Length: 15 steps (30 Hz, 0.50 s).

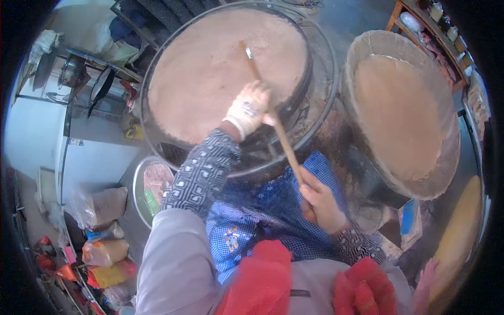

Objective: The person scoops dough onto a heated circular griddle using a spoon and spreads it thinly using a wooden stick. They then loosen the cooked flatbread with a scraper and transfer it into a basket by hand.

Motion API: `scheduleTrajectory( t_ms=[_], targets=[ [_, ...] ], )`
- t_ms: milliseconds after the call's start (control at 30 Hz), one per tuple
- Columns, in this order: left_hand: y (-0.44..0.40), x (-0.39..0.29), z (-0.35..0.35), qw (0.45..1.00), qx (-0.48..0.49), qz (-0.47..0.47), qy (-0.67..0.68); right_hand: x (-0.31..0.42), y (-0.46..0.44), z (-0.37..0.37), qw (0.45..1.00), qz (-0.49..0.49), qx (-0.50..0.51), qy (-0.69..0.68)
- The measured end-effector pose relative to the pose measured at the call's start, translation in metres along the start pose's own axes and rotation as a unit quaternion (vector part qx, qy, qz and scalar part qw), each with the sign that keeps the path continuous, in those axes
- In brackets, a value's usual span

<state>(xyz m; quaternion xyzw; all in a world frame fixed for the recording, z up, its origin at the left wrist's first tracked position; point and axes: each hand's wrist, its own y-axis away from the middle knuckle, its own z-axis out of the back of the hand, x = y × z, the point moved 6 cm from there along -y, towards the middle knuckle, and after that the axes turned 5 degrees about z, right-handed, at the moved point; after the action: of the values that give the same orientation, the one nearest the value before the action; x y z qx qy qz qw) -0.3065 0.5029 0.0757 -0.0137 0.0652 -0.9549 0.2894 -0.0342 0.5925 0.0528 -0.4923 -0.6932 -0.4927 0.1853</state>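
Gloved left hand (250, 105), bare right hand (322, 203), both closed around a wooden stick (286, 146), its white label (249, 52) unreadable

Patterned cuffs, pale jacket, blue checked apron

Long wooden stick (285, 143), slanted, one end over pinkish-brown powder (205, 68).

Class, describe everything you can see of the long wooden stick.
The stick is slim, straight and light brown, seemingly wood, with a pale band near its far end. It slants across the picture, that end over the brownish powder; contact there is unclear. The gloved left hand grips it midway; the bare right hand holds the near part.
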Motion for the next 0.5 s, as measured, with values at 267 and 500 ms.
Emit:
scheduleTrajectory(
  t_ms=[267,500],
  targets=[
    [0.186,0.132,0.031,0.969,0.046,0.233,-0.071,-0.05,-0.088,-0.111,0.971,0.055,0.156,0.173],
    [0.057,-0.011,0.058,0.991,-0.091,0.026,0.097,-0.031,0.015,-0.01,0.91,0.253,-0.088,0.316]
  ],
)
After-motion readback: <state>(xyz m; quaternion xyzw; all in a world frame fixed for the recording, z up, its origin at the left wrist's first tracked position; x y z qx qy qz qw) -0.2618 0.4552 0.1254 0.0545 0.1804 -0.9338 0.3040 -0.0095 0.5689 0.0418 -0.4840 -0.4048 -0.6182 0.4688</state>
